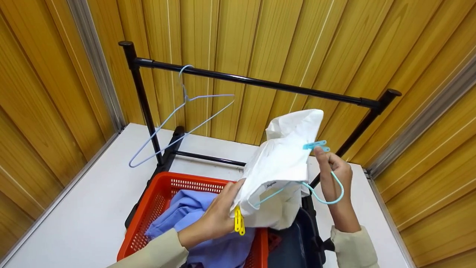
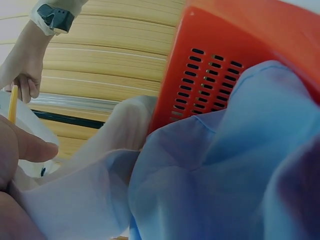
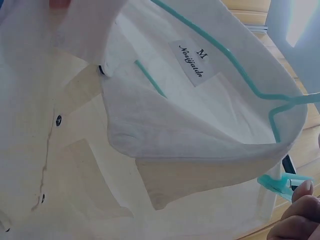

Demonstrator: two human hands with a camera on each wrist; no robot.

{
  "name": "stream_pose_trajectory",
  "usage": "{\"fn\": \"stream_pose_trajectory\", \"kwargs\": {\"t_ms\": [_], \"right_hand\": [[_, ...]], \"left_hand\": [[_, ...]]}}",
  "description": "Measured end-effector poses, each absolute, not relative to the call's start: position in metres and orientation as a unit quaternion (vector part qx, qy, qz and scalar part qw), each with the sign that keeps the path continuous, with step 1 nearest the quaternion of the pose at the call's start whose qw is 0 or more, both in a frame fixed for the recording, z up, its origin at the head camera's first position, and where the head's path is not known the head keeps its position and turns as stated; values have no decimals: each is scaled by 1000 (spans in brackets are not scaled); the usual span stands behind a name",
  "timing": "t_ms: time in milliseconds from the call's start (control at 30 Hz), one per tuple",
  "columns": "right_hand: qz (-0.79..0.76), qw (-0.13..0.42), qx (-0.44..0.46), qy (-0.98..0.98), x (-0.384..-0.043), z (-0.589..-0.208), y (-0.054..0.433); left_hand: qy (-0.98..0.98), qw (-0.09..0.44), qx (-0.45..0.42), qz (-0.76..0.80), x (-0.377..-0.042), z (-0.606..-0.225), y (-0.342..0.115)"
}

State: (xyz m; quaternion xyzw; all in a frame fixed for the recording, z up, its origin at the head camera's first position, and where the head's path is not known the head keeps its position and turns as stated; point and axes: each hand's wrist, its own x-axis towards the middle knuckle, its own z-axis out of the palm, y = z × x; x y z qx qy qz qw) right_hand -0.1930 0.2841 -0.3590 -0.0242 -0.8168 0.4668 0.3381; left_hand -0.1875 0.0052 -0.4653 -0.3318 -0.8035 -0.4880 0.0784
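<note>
A white collared shirt point(image 1: 282, 156) with a size label inside its neck point(image 3: 192, 60) hangs on a mint-green hanger point(image 1: 327, 202). Near the shoulder with the yellow clothespin point(image 1: 239, 221), my left hand point(image 1: 215, 216) grips the shirt's cloth. A light-blue clothespin point(image 1: 315, 145) bites the other shoulder. My right hand point(image 1: 336, 175) pinches that clothespin's handle end, the thumb against it and the other fingers curled. The hanger's hook curves in front of my right wrist. In the right wrist view, the shirt's collar and buttoned front fill most of the picture.
A lilac hanger point(image 1: 160, 128) hangs at the left of a black rack's rail point(image 1: 260, 83). Under it, a red basket point(image 1: 128, 230) holds blue cloth point(image 1: 193, 208). A dark basin point(image 1: 292, 245) stands right of the basket. Wood-patterned walls point(image 1: 238, 33) surround the white surface point(image 1: 74, 208).
</note>
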Motion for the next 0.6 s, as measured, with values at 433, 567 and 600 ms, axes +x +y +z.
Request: {"fn": "stream_pose_trajectory", "kwargs": {"t_ms": [433,567,600], "right_hand": [[519,314,-47,-793,-193,-357,289],[511,326,-41,-794,-194,-357,290],[509,329,-40,-794,-194,-357,290]], "left_hand": [[-783,103,-366,-492,-187,-472,0],[-782,102,-364,-495,-187,-473,0],[-783,99,-363,-496,-187,-473,0]]}}
